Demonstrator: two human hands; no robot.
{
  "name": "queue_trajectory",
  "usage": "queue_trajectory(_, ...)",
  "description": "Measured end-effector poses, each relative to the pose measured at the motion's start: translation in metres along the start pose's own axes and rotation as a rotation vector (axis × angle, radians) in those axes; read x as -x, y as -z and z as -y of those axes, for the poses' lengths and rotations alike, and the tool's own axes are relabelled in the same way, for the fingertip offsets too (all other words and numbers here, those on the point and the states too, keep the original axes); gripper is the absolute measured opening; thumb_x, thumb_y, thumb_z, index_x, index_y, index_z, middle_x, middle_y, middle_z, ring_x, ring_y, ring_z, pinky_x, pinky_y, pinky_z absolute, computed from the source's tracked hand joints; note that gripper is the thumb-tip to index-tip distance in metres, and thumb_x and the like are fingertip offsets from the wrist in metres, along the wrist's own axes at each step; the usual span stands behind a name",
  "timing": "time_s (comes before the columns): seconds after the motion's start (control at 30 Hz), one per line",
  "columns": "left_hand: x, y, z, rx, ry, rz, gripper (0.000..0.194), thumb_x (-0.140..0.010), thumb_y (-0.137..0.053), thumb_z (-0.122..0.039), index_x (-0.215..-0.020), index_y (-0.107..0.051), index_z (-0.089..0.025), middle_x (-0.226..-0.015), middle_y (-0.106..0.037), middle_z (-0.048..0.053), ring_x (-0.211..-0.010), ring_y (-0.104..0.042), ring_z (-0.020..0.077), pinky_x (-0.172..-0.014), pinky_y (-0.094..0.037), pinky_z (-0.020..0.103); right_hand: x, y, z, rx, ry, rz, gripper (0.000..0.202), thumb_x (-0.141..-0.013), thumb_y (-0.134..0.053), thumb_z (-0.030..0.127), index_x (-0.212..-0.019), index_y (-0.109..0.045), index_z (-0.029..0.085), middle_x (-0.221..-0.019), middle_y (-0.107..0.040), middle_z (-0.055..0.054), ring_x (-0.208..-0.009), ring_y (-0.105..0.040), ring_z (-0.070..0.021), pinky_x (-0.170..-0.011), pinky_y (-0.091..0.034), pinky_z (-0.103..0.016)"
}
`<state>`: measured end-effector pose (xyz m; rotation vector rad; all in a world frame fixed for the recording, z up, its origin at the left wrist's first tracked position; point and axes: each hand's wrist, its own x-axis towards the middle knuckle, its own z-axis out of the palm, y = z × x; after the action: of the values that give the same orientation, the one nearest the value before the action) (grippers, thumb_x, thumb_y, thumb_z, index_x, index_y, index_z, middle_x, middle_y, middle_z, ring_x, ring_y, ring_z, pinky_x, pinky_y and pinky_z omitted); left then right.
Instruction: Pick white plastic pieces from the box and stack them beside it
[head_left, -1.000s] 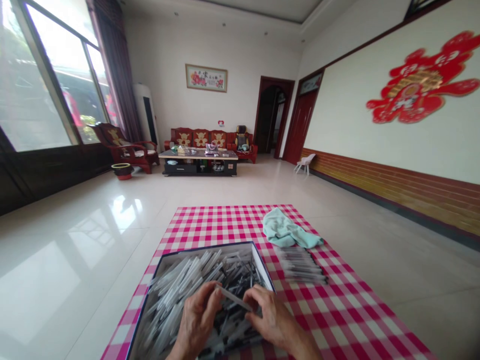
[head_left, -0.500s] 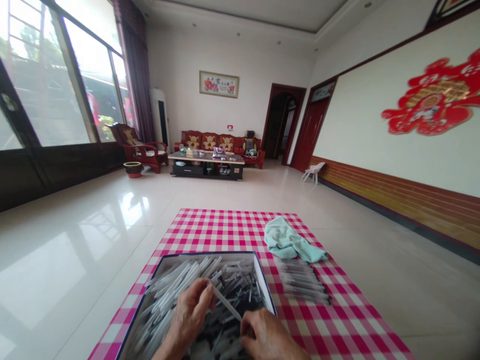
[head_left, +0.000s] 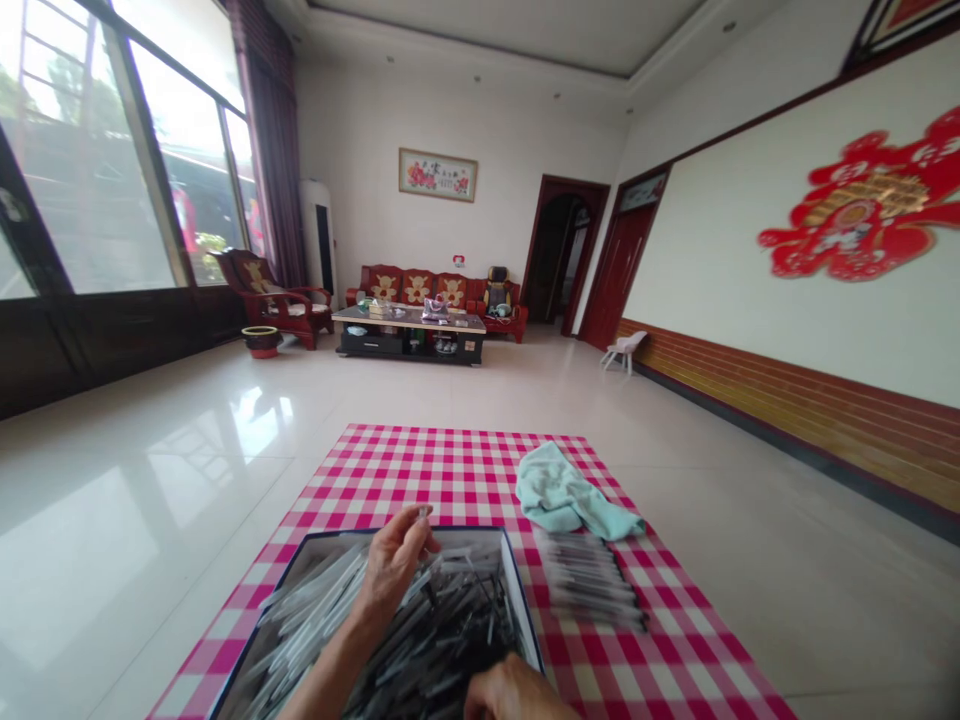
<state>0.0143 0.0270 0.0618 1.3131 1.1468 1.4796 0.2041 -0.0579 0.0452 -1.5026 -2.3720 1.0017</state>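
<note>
Evidently, the left hand (head_left: 396, 552) is raised over the far part of an open box (head_left: 523, 590), its thumb and forefinger pinching a small clear piece (head_left: 424, 511). The tip of that piece shows just above the fingertips; the rest is hidden by the hand. The remaining fingers are curled in.

The right hand (head_left: 513, 692) is low at the near right of the box, fingers bent downward over dark slender pieces (head_left: 450, 640). The lower frame edge and blur obscure the fingertips; whether they grip anything cannot be told.

Translucent tubes (head_left: 319, 605) lie heaped at the left of the box, beside and beneath the left forearm. On the checkered tablecloth (head_left: 420, 465), right of the box, a row of dark-ended tubes (head_left: 596, 582) lies side by side, just in front of a crumpled mint cloth (head_left: 559, 488).
</note>
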Motion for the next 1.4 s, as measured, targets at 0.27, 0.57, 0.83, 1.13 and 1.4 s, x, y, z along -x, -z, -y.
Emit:
queue_trajectory(0.27,0.003,0.01,0.008,-0.687,-0.419,0.211,0.026,-0.093,-0.043,-0.028,-0.104,-0.065,-0.021,-0.087,-0.069,0.004,-0.078,-0.066,0.0151,-0.072,-0.047,0.023,-0.055,0.026,0.021,-0.204,0.092,-0.682,0.016,-0.084,-0.051,0.013,-0.084,-0.067,0.018,-0.083,-0.071,-0.005,-0.077,-0.067,-0.0186,-0.07,-0.048,-0.026)
queue_trajectory(0.57,0.009,0.017,0.005,-1.004,-0.457,0.305,0.022,-0.096,-0.039,-0.022,-0.089,-0.06,-0.02,-0.08,-0.064,0.003,-0.072,-0.065,0.0156,-0.064,-0.042,0.022,-0.071,0.002,0.001,-0.078,0.215,-0.834,0.02,-0.088,-0.045,0.007,-0.087,-0.061,0.019,-0.084,-0.064,-0.005,-0.08,-0.063,-0.0193,-0.072,-0.047,-0.028)
queue_trajectory(0.83,0.011,0.025,0.017,-1.056,-0.482,0.228,0.019,-0.096,-0.041,-0.02,-0.094,-0.06,-0.022,-0.082,-0.063,0.002,-0.073,-0.063,0.0146,-0.062,-0.04,0.022,-0.076,-0.004,-0.003,0.043,0.323,-0.767,0.025,-0.085,-0.045,0.001,-0.089,-0.061,0.021,-0.086,-0.061,-0.004,-0.081,-0.062,-0.0186,-0.072,-0.046,-0.028)
queue_trajectory(1.13,0.004,0.024,0.022,-1.094,-0.516,0.15,0.017,-0.094,-0.044,-0.016,-0.098,-0.06,-0.02,-0.085,-0.064,0.003,-0.073,-0.064,0.0161,-0.061,-0.042,0.023,-0.076,-0.008,0.001,0.109,0.345,-0.696,0.017,-0.087,-0.05,0.008,-0.087,-0.061,0.021,-0.086,-0.061,-0.003,-0.083,-0.062,-0.019,-0.073,-0.046,-0.028)
queue_trajectory(1.4,0.004,0.025,0.022,-1.114,-0.576,0.107,0.024,-0.096,-0.044,-0.021,-0.113,-0.062,-0.023,-0.085,-0.066,0.003,-0.078,-0.066,0.0177,-0.065,-0.046,0.025,-0.082,-0.014,0.005,0.212,0.352,-0.695,0.018,-0.093,-0.047,0.022,-0.083,-0.062,0.02,-0.082,-0.063,-0.004,-0.08,-0.062,-0.0201,-0.072,-0.044,-0.03)
